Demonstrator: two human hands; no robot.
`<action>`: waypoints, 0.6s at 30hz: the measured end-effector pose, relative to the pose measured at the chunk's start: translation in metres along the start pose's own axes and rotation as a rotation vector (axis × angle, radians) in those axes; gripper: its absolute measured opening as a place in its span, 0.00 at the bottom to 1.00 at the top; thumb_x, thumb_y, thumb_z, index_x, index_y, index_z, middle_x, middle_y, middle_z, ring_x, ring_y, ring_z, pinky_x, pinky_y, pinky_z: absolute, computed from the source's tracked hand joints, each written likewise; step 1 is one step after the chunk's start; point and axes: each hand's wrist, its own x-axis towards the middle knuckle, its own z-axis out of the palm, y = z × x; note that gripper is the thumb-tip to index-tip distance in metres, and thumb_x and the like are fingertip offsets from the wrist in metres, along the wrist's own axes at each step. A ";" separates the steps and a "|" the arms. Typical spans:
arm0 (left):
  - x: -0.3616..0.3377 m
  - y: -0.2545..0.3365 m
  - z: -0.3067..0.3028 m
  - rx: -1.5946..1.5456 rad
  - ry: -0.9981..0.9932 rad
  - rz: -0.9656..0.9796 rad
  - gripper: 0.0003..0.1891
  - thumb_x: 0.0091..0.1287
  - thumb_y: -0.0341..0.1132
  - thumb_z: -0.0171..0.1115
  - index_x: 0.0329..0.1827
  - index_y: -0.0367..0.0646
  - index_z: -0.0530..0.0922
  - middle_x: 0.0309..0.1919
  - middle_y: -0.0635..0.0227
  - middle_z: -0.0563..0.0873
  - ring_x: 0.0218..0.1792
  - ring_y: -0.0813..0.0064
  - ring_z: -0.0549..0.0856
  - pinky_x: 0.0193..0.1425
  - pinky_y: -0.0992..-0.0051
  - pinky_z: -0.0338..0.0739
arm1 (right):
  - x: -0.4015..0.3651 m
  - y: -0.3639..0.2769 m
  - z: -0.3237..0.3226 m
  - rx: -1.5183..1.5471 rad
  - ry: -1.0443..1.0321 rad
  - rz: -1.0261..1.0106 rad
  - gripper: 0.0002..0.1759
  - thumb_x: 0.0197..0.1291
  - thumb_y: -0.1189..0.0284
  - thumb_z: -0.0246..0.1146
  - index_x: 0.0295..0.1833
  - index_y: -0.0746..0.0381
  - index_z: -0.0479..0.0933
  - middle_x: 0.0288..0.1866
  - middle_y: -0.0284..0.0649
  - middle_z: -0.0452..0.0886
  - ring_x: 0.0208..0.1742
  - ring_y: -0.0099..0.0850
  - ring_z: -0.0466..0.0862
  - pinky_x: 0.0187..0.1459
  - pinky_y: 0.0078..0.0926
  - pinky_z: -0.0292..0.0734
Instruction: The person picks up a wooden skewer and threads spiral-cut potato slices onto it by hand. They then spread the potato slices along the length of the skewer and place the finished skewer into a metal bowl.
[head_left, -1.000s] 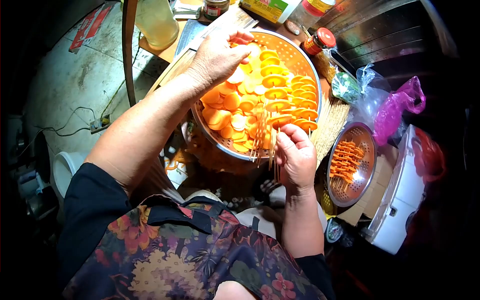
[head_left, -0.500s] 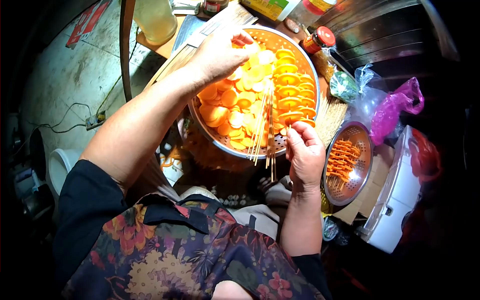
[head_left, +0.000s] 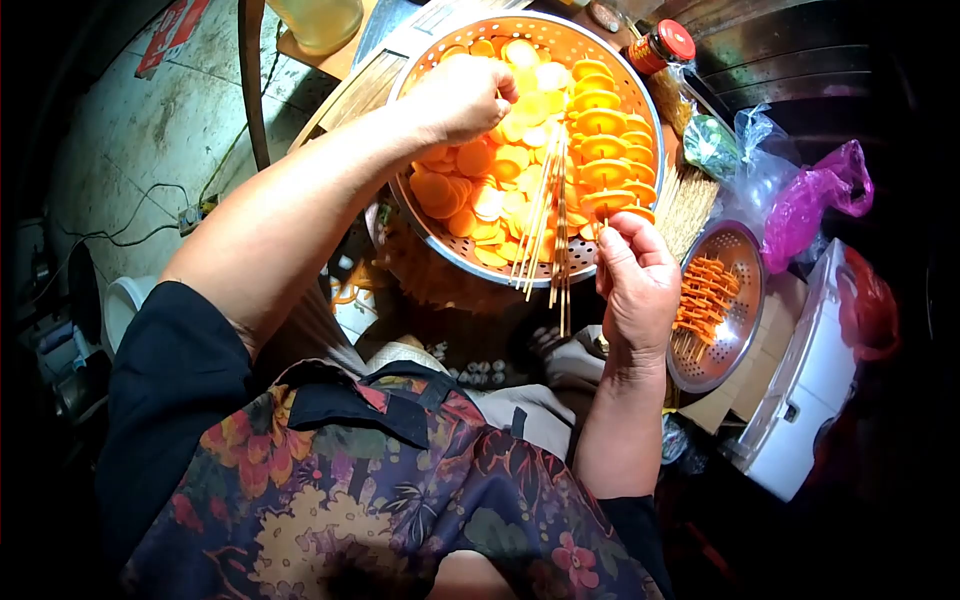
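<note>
My right hand (head_left: 642, 282) pinches the near end of a wooden skewer (head_left: 605, 226) at the right rim of a large colander (head_left: 440, 256). Thin round orange slices, which look like carrot, are threaded along it with gaps between them. Beside it lies another loaded skewer (head_left: 640, 172). Loose orange slices (head_left: 475, 157) fill the colander's left and middle. Above them is my left hand (head_left: 465, 98), its fingers curled together; whatever they may hold is hidden. Several bare skewers (head_left: 541, 215) lie over the slices, with their ends past the near rim.
At the right stands a smaller colander (head_left: 745, 310) of loaded skewers. A bundle of thin sticks (head_left: 685, 210) lies between the colanders. Farther right are a purple plastic bag (head_left: 815, 205) and a white box (head_left: 790, 385). A red-lidded jar (head_left: 660, 47) stands at the back.
The camera view has shifted, so the scene sits farther right and higher. My left hand has come slightly nearer over the slices, its fingers curling downward. My right hand keeps its pinch on the skewer.
</note>
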 end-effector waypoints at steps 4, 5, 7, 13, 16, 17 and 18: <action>0.002 -0.001 0.027 0.222 0.045 0.052 0.12 0.63 0.38 0.57 0.44 0.43 0.79 0.37 0.57 0.84 0.40 0.61 0.84 0.46 0.67 0.77 | -0.002 -0.002 0.004 -0.002 -0.014 0.002 0.10 0.59 0.78 0.60 0.46 0.67 0.73 0.27 0.28 0.74 0.20 0.12 0.68 0.21 0.08 0.62; 0.000 0.005 0.029 0.307 0.025 0.049 0.12 0.63 0.39 0.57 0.45 0.44 0.79 0.37 0.57 0.84 0.41 0.61 0.83 0.46 0.66 0.77 | -0.003 -0.002 0.005 -0.003 -0.014 0.000 0.10 0.59 0.78 0.60 0.46 0.67 0.73 0.27 0.28 0.74 0.20 0.12 0.68 0.21 0.08 0.62; 0.002 0.017 0.031 0.382 -0.027 0.010 0.12 0.62 0.38 0.56 0.45 0.43 0.79 0.37 0.58 0.84 0.41 0.60 0.83 0.45 0.64 0.77 | -0.005 -0.002 0.005 0.000 -0.035 0.014 0.10 0.59 0.78 0.60 0.47 0.68 0.73 0.30 0.28 0.75 0.24 0.12 0.70 0.25 0.08 0.65; 0.007 0.011 0.041 0.411 0.099 0.001 0.07 0.54 0.35 0.60 0.33 0.45 0.82 0.28 0.59 0.84 0.35 0.59 0.84 0.41 0.64 0.77 | -0.008 -0.001 0.002 0.000 -0.047 0.023 0.10 0.59 0.79 0.60 0.46 0.68 0.74 0.34 0.29 0.75 0.33 0.14 0.71 0.36 0.09 0.67; 0.006 0.012 0.024 0.224 0.107 0.032 0.04 0.52 0.33 0.61 0.27 0.44 0.82 0.25 0.59 0.83 0.34 0.59 0.83 0.41 0.64 0.76 | -0.010 -0.001 -0.004 0.051 -0.078 0.042 0.10 0.59 0.79 0.60 0.46 0.68 0.74 0.34 0.29 0.75 0.33 0.15 0.72 0.37 0.10 0.68; 0.006 0.009 0.021 0.228 0.114 0.034 0.04 0.52 0.33 0.61 0.27 0.44 0.82 0.25 0.59 0.83 0.34 0.59 0.83 0.41 0.64 0.76 | -0.010 -0.002 -0.003 0.053 -0.082 0.035 0.10 0.59 0.79 0.60 0.46 0.68 0.74 0.34 0.29 0.75 0.33 0.15 0.72 0.37 0.10 0.68; 0.006 0.006 0.020 0.239 0.059 0.020 0.04 0.51 0.32 0.62 0.27 0.44 0.82 0.25 0.59 0.83 0.34 0.59 0.83 0.41 0.63 0.76 | -0.011 -0.002 -0.002 0.065 -0.077 0.041 0.10 0.59 0.79 0.60 0.46 0.68 0.73 0.34 0.30 0.76 0.34 0.15 0.73 0.37 0.10 0.69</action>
